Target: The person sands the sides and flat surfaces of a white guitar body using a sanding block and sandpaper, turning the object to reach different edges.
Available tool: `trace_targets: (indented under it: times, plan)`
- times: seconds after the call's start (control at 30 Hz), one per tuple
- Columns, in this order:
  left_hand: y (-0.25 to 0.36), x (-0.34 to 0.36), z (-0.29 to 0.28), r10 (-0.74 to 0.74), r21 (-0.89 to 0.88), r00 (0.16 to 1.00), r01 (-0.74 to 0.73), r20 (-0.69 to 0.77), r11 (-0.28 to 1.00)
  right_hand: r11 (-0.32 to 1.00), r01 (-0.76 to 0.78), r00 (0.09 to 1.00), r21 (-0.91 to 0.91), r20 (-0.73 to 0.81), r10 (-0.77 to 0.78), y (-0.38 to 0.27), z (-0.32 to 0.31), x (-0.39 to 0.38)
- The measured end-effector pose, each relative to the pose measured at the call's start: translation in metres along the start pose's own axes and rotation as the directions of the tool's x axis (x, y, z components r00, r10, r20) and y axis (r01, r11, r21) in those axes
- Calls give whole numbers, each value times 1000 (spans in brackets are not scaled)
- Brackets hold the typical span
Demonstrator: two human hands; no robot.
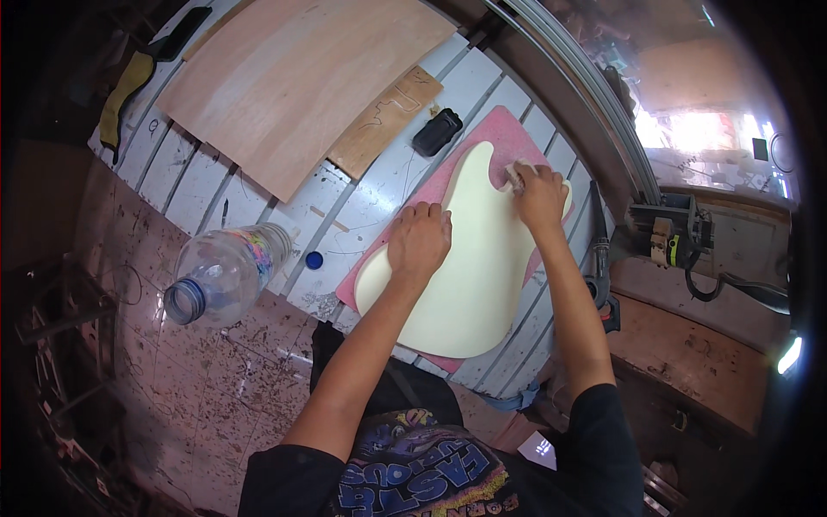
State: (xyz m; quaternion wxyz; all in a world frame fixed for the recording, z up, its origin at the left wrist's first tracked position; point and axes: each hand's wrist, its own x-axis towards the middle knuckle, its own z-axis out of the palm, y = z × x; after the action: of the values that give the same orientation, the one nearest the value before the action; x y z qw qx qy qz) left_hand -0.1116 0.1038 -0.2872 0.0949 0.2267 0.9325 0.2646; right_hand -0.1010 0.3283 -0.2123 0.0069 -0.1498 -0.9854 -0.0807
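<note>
A cream guitar-shaped body lies flat on a pink mat atop the white slatted table. My left hand is on the body's left side, its fingers curled at the edge, holding it. My right hand grips a small pale cloth or pad against the body by the upper right cutaway; the part of it under my fingers is hidden. A black rounded object sits just beyond the mat's left edge.
Plywood sheets and a marked board lie at the back left. A large plastic bottle lies near the left edge, beside a blue cap. A power tool, a metal rail and machinery are to the right.
</note>
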Motion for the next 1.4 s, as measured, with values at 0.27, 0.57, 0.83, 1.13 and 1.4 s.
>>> trace_targets:
  times: [0.27, 0.57, 0.83, 1.13, 1.4]
  plan:
    - [1, 0, 3, 2, 18, 1000, -2, -1, 1000, 891, -234, 969, 390, 172, 179, -25, 27, -5]
    - [0, -1, 1, 13, -75, 999, -16, -30, 997, 841, -333, 934, 427, 24, 357, -61, 57, -12]
    - [-2, -1, 2, 8, -90, 999, -12, -50, 996, 930, -97, 953, 356, -235, 190, -80, 68, -11]
    - [-5, -6, 8, 31, -7, 998, -31, -63, 999, 916, -31, 970, 401, -208, 124, -90, 15, 12]
    - [1, -4, 4, 43, -79, 998, -46, -44, 996, 913, -66, 967, 402, -199, 157, -74, 16, 28]
